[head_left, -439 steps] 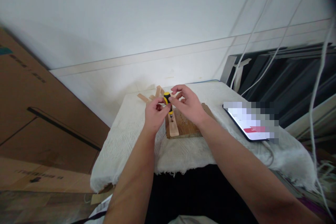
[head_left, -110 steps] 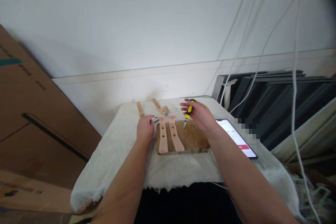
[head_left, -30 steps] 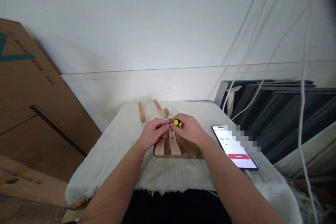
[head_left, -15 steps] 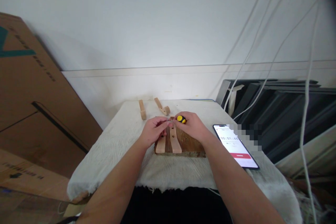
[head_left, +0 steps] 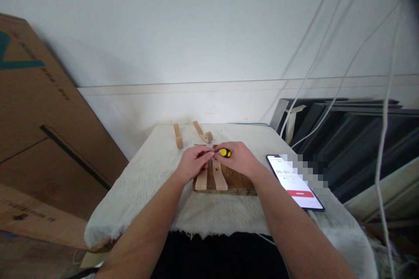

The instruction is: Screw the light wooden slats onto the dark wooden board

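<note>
My right hand [head_left: 238,156] is closed round a screwdriver with a yellow-and-black handle [head_left: 225,153]. My left hand [head_left: 194,162] is pinched, its fingertips meeting those of the right; what lies between them is too small to make out. A thin dark rod [head_left: 199,144] shows just beyond the left fingers. Below both hands lies a brown wooden board [head_left: 240,182]. On it rest two pale wooden pieces, a left one [head_left: 201,182] partly under my left hand and a right one [head_left: 219,178] with a hole showing.
Two more pale wooden pieces, one upright-looking [head_left: 178,136] and one angled [head_left: 203,133], lie at the back of the cloth-covered table [head_left: 140,183]. A phone [head_left: 296,183] showing a timer lies at right. A large cardboard box [head_left: 42,130] stands left; white cables [head_left: 381,139] hang right.
The screwdriver handle has tipped slightly and shifted a little down and left. The thin rod now shows beyond the left fingers. Both hands stay together over the board.
</note>
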A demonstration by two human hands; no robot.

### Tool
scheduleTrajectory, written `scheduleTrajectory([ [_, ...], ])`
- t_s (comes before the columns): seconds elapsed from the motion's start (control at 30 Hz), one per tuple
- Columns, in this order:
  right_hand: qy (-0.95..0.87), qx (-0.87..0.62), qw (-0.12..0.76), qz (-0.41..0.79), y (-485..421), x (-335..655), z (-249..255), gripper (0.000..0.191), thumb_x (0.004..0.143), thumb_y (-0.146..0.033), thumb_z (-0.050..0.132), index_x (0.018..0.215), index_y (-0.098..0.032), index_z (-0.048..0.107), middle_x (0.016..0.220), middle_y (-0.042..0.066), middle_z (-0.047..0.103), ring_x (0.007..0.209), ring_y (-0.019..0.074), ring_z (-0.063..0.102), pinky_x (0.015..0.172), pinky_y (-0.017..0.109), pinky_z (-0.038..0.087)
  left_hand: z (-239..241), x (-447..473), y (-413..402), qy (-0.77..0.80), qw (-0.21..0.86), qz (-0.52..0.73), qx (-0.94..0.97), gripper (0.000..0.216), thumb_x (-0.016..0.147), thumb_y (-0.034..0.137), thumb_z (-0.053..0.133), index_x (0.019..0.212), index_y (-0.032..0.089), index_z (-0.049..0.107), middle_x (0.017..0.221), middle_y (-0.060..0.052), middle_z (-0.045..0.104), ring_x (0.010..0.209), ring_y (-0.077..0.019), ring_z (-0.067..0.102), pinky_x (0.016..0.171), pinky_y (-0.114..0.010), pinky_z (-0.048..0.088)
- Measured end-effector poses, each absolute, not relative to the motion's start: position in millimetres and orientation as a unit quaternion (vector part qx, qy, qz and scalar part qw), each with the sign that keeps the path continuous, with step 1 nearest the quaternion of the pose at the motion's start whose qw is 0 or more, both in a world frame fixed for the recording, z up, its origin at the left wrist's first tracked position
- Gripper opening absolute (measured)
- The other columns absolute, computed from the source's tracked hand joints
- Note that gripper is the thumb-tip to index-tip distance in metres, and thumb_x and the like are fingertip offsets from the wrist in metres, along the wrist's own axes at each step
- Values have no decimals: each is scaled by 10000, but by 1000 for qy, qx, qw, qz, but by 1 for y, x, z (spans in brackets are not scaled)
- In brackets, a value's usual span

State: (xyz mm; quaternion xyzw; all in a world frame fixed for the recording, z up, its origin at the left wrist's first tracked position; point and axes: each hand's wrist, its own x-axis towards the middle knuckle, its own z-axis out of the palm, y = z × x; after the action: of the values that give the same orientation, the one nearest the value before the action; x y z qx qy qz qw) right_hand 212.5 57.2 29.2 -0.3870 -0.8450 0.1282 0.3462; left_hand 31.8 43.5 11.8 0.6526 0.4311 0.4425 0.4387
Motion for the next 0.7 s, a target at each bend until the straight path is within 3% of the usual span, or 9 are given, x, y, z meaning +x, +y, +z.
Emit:
scheduleTrajectory([
  [0.23, -845, -389, 347, 121, 56, 212, 29, 179, 788, -291, 596, 898, -207, 709, 888, 50, 731, 820, 199, 668, 760, 294, 479, 11, 31, 44, 438, 439, 440, 649, 286, 775, 413, 603, 761, 131, 642, 548, 36, 528, 449, -63, 440, 425, -178, 322],
  [0.4, -835, -382, 362, 157, 58, 211, 26, 249, 779, -256, 604, 1016, -222, 672, 938, 34, 723, 827, 182, 662, 761, 281, 481, 12, 31, 44, 451, 432, 418, 660, 283, 773, 409, 602, 749, 131, 647, 528, 38, 517, 441, -60, 417, 421, -175, 304],
  [0.7, -836, -367, 368, 174, 57, 213, 31, 167, 804, -235, 578, 918, -197, 695, 875, 36, 722, 802, 175, 655, 738, 273, 463, 13, 30, 44, 442, 464, 407, 651, 333, 782, 453, 589, 795, 130, 664, 571, 21, 519, 481, -68, 441, 428, -170, 287],
])
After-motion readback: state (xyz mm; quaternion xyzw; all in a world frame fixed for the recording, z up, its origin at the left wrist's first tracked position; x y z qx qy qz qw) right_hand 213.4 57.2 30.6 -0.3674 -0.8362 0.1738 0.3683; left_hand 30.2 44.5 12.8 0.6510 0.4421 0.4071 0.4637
